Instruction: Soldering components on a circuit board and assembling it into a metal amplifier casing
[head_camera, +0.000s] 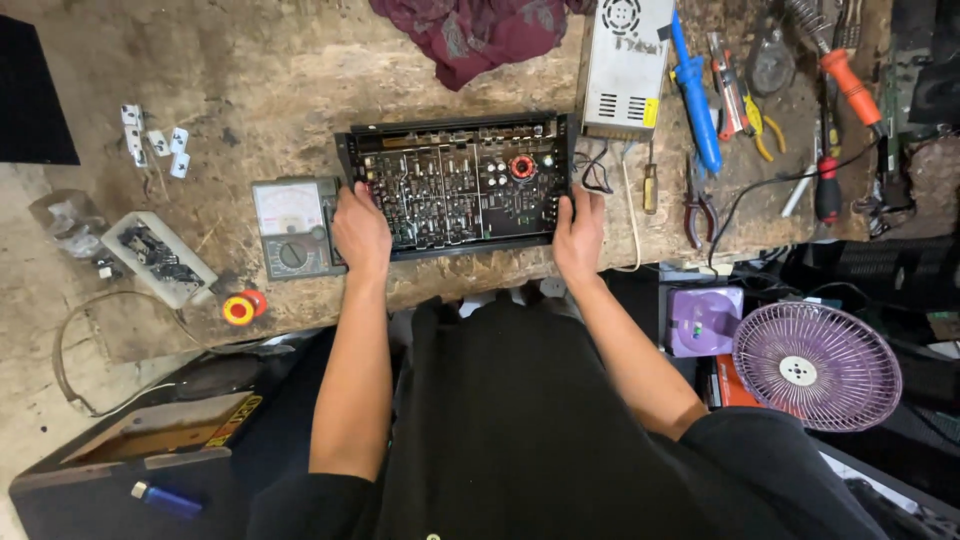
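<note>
Open black circuit-board chassis (458, 183) sits on worn wooden bench (280, 80), gripped at its left end by left hand (360, 232) and right end by right hand (580, 235). Grey analog multimeter (290, 228) just left of left grip; perforated metal power-supply box (626, 68) behind right grip; dark red cloth (470, 35) behind chassis.

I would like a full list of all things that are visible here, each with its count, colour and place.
circuit board: 1, black, bench centre, held at both ends
meter: 1, grey, left of the board, touching the left hand
power supply: 1, silver, behind the board's right end
cloth: 1, dark red, bench top edge
soldering iron: 1, blue, right of the power supply
pliers: 1, red handles, right of the board
screwdriver: 1, orange handle, bench far right
tape rolls: 2, red and yellow, bench front left
fan: 1, purple, below the bench, right
lighter: 1, blue, bottom left
left hand: 1, board's left end
right hand: 1, board's right end
</note>
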